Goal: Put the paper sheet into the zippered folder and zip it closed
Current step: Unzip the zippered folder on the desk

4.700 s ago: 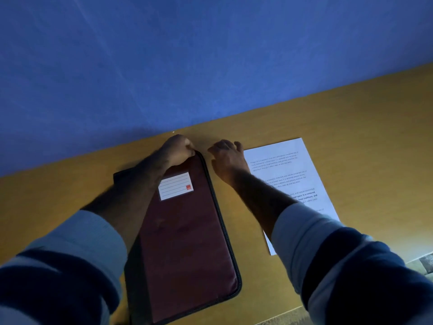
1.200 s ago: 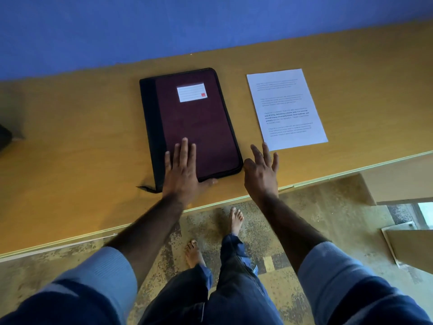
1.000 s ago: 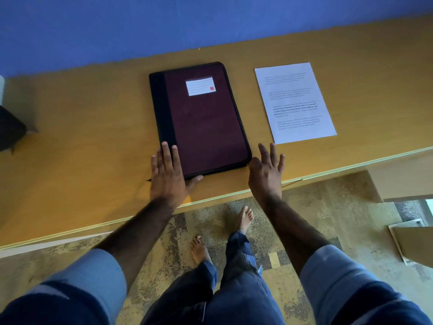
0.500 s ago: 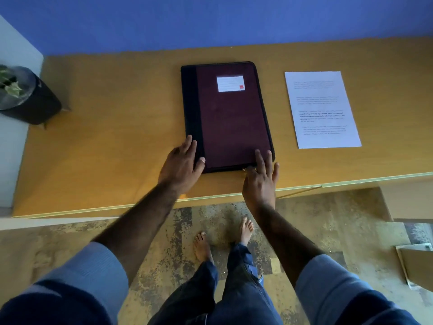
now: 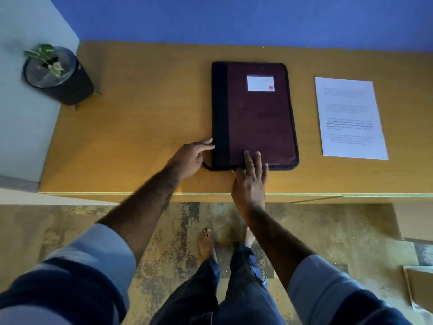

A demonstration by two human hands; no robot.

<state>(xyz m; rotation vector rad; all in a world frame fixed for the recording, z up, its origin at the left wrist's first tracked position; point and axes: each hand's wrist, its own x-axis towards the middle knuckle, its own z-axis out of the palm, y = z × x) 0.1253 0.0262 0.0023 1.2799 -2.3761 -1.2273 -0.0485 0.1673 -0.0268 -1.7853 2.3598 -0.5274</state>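
The maroon zippered folder (image 5: 257,118) with a black spine and a white label lies shut and flat on the wooden desk (image 5: 145,118). My left hand (image 5: 189,158) rests at its near left corner, fingertips touching the spine edge. My right hand (image 5: 250,181) is at the folder's near edge, two fingers stretched over the cover. Its thumb side holds the small metal zipper pull (image 5: 233,171). The printed paper sheet (image 5: 349,118) lies flat on the desk to the right of the folder, apart from it.
A dark pot with a small plant (image 5: 56,76) stands at the desk's far left corner against a pale wall. A blue wall runs behind the desk. The desk's front edge (image 5: 304,195) is just below my hands, with patterned floor and my bare feet beneath.
My right hand has slid left along the folder's near edge from the right corner. My left hand came off the cover to the near left corner. The camera view has shifted left.
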